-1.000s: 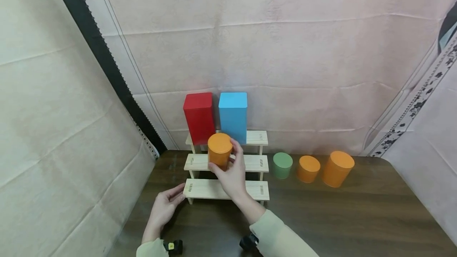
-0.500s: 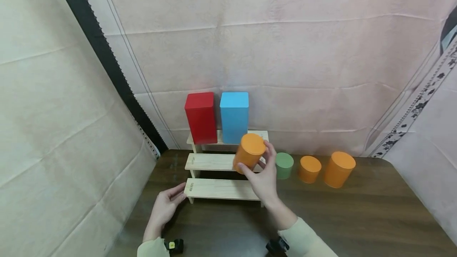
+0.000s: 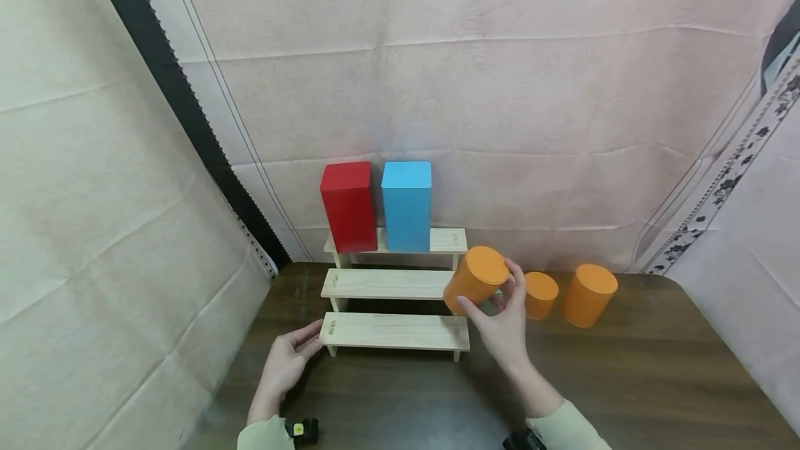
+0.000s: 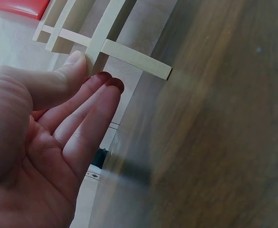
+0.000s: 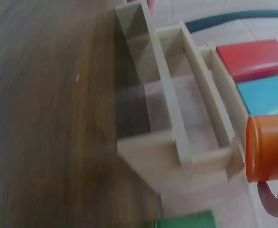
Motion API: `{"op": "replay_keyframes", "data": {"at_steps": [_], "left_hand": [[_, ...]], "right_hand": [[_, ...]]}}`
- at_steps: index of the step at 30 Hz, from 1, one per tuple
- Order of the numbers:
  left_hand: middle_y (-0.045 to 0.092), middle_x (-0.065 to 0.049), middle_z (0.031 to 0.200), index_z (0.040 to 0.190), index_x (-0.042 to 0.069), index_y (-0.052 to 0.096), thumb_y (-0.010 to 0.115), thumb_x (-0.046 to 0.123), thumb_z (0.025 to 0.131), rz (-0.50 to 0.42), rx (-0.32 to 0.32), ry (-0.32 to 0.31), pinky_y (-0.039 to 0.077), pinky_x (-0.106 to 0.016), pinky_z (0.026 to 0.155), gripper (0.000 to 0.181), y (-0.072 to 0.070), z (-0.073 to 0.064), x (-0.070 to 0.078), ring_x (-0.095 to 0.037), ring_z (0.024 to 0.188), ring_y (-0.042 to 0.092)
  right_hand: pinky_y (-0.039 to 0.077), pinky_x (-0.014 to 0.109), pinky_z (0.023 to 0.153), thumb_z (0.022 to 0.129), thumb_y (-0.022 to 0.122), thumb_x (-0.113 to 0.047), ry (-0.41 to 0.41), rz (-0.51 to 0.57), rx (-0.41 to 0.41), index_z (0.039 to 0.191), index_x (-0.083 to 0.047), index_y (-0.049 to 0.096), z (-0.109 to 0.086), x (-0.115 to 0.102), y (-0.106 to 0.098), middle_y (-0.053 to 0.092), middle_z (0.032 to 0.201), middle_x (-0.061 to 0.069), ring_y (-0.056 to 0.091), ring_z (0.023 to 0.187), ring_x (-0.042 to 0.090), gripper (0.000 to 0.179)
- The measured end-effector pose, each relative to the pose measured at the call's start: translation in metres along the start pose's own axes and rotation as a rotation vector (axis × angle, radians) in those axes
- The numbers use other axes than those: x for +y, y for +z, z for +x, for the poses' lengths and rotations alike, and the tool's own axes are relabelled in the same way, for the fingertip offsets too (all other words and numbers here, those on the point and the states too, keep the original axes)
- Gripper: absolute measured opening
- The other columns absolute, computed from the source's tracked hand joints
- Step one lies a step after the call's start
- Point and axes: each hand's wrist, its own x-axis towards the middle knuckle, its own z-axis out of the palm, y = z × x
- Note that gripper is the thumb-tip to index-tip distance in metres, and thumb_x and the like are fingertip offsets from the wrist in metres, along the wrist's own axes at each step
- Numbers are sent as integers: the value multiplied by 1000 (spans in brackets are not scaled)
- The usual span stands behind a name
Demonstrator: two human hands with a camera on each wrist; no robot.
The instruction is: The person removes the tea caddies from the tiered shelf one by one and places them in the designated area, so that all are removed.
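Note:
My right hand [image 3: 509,335] grips an orange cylinder [image 3: 475,283], tilted, in the air just right of the stepped wooden stand [image 3: 394,330]. The same orange cylinder [image 5: 272,147] shows at the right edge of the right wrist view. My left hand [image 3: 284,367] pinches the left end of the stand's lowest step. In the left wrist view the thumb [image 4: 65,78] lies against the wood and the fingers are beneath it. A red block [image 3: 350,207] and a blue block [image 3: 407,207] stand upright on the top step.
A green cylinder [image 5: 188,221] stands on the table right of the stand, mostly hidden in the head view by my right hand. Farther right are a short orange cylinder [image 3: 540,295] and a taller one [image 3: 589,295]. Pale cloth [image 3: 500,103] hangs behind the table.
My right hand has carried the orange cylinder rightward from above the stand's middle step to beyond its right end, tilting it. My left hand has stayed at the stand.

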Motion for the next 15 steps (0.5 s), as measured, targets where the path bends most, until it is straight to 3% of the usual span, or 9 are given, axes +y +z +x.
{"op": "replay_keyframes", "data": {"at_steps": [4, 10, 15], "left_hand": [[64, -21, 146, 145, -4, 63, 70, 1, 103, -6, -2, 3, 60, -32, 97, 43, 1, 0, -1, -33, 130, 66], [64, -20, 146, 147, -1, 63, 70, 5, 104, -19, -23, 3, 60, -31, 97, 44, -2, 1, 0, -32, 130, 66], [64, -19, 146, 147, 0, 63, 70, 6, 104, -12, -22, -2, 60, -32, 97, 44, -1, 0, -1, -32, 130, 66]], "right_hand": [[51, 18, 103, 80, 93, 5, 30, -49, 22, 164, -19, 29, -2, 12, -23, 53, 147, -1, 55, 132, 14, 108], [57, 19, 91, 76, 88, 20, 66, -25, 77, 163, -14, 28, -5, 25, -58, 52, 144, 3, 64, 119, 14, 111], [55, 19, 95, 75, 86, 23, 115, -19, 138, 162, -13, 30, -9, 30, -88, 53, 142, 3, 63, 121, 14, 109]]}}
